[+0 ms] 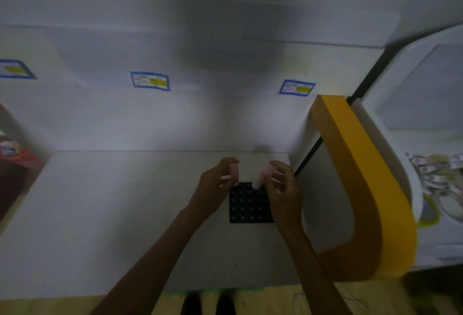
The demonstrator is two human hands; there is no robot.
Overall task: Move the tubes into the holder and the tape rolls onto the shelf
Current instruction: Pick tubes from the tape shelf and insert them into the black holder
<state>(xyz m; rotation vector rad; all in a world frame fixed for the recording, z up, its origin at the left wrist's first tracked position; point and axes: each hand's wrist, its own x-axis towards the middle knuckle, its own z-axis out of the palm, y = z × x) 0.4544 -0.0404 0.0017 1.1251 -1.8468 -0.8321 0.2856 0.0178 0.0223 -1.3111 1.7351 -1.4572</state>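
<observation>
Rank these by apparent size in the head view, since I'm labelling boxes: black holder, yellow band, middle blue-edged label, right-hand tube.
1. yellow band
2. black holder
3. middle blue-edged label
4. tube pinched by the right hand

The label lies farther away, so its true size is unsure.

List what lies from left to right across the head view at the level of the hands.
Red object at the left edge → left hand holding a pink tube → right hand holding a second pink tube → yellow curved band → pile of tape rolls.
</observation>
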